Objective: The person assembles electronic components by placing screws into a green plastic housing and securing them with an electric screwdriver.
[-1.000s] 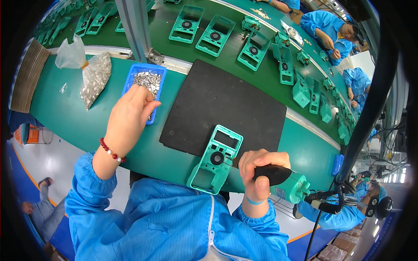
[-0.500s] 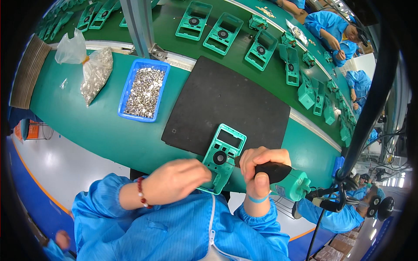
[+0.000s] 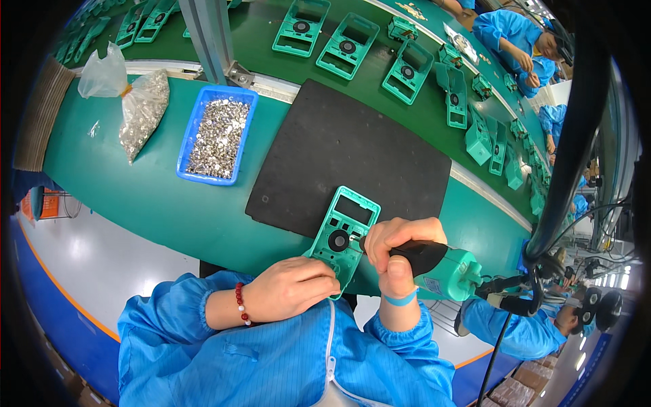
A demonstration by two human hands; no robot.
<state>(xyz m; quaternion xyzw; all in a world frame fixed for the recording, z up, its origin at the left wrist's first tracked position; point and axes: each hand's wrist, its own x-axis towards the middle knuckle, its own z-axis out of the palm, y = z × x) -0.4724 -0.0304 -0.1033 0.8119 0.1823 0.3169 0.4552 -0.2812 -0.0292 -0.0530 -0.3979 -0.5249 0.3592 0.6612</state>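
A green plastic housing [image 3: 344, 222] with a round black speaker [image 3: 338, 240] in its middle lies tilted at the front edge of the bench. My left hand [image 3: 291, 288] is closed over its lower left end, with the fingertips partly hidden. In my right hand [image 3: 400, 247] is a green and black electric screwdriver [image 3: 453, 271], gripped round its black front part. Its thin bit points left and reaches the right rim of the speaker; whether a screw sits on the tip is too small to tell.
A black mat [image 3: 352, 152] lies beyond the housing. Left of it stand a blue tray [image 3: 182, 146] of small metal screws and a knotted plastic bag [image 3: 144, 112]. A belt [image 3: 261, 51] carries several green housings. A metal post [image 3: 207, 41] and a black arm [image 3: 569, 156] rise nearby.
My left hand has come down from a blurred position above the housing and now rests on its lower end. The screwdriver has shifted left and up, its bit now at the speaker's rim.
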